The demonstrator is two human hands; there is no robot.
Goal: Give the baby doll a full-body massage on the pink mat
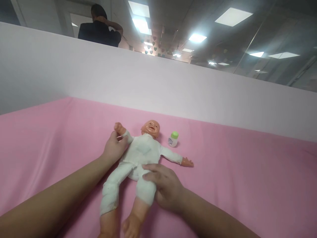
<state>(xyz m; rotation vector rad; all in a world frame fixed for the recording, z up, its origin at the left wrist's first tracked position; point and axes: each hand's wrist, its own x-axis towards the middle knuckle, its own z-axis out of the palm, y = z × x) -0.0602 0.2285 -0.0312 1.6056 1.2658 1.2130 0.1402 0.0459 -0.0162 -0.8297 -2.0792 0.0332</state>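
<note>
Pink sheet [237,178]; bottle [173,139] beside doll [145,150]; right hand [169,185] partly hides thigh [145,192]

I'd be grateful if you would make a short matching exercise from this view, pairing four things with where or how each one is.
Things:
1. Left hand
2. Right hand
3. Small bottle
4. Baby doll

Places and states:
A. Lying face up, with a white body
B. Laid over a thigh
C. Green-capped, beside the doll's head
D. At a forearm, near the wrist

Pairs: 1-D, 2-B, 3-C, 4-A
</note>
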